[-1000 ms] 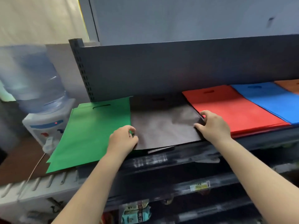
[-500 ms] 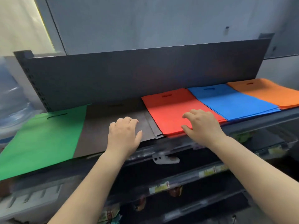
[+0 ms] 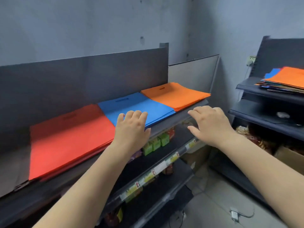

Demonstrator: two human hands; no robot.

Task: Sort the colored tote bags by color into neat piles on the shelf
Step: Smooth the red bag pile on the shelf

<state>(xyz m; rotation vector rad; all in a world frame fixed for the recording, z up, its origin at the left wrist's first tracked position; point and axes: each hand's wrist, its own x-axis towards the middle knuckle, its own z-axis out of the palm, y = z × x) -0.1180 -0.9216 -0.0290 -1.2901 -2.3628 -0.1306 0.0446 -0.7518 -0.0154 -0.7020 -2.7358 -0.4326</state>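
Note:
Three neat piles of tote bags lie side by side on the top shelf [image 3: 166, 125]: red [image 3: 69, 139], blue [image 3: 139, 105] and orange [image 3: 176, 94]. A sliver of the black pile [image 3: 11, 170] shows at the far left edge. My left hand [image 3: 131, 129] hovers over the front corner of the blue pile, fingers apart, holding nothing. My right hand [image 3: 210, 124] floats open in front of the shelf edge, below the orange pile. A mixed stack of unsorted bags [image 3: 286, 79], orange on top, sits on a second shelf unit at the right.
Lower shelves hold green boxes [image 3: 156, 143] and packaged goods behind price labels. The right shelf unit [image 3: 269, 116] stands close, with snack bags and a cardboard box [image 3: 289, 157] below. A cable and plug [image 3: 235, 214] lie on the tiled floor between the units.
The view has swung right: the green pile has left the frame and the black pile nearly so. Both hands lifted off the black bags and moved right, past the red pile.

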